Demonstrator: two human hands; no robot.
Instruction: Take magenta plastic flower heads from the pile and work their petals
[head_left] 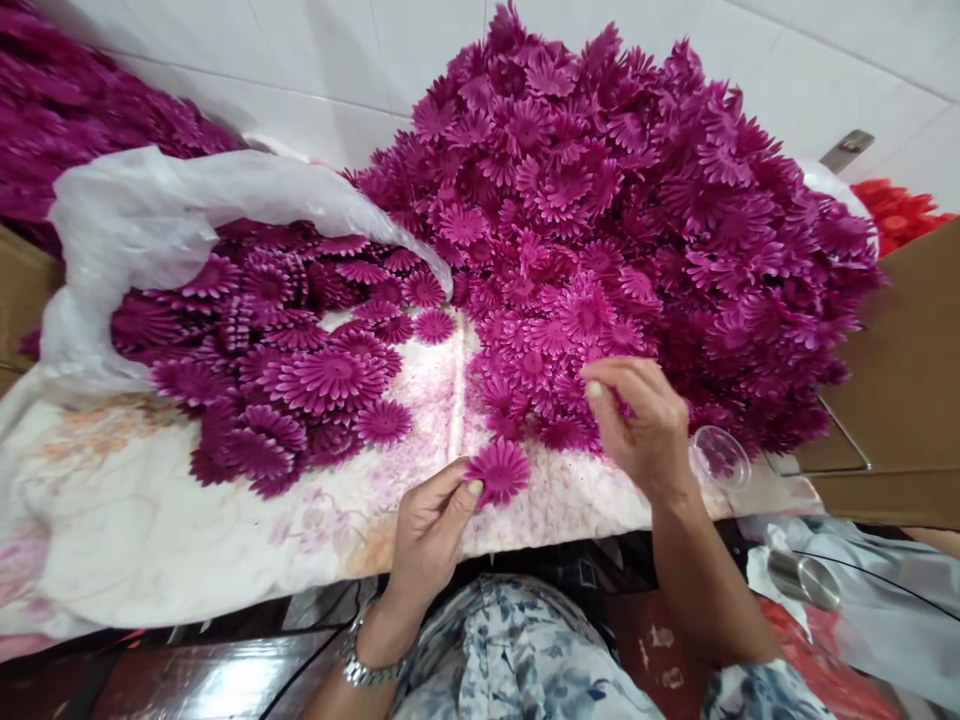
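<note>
A magenta artificial flower head (501, 472) is pinched between the thumb and fingers of my left hand (431, 530), above the front part of the table. My right hand (643, 425) is at the front of a tall pile of magenta flower heads (570, 200). Its thumb and forefinger are drawn together; whatever is between them, if anything, I cannot make out. To the left lie stacked flower heads (322, 380), partly in a white plastic bag (135, 210). One single flower head (384, 422) lies flat at their right edge.
A floral cloth (150, 540) covers the table. A clear round plastic cup (721, 458) is just right of my right forearm. Cardboard boxes (900, 370) flank the table. Red flowers (904, 215) show behind the right box. A metal cylinder (804, 580) lies at lower right.
</note>
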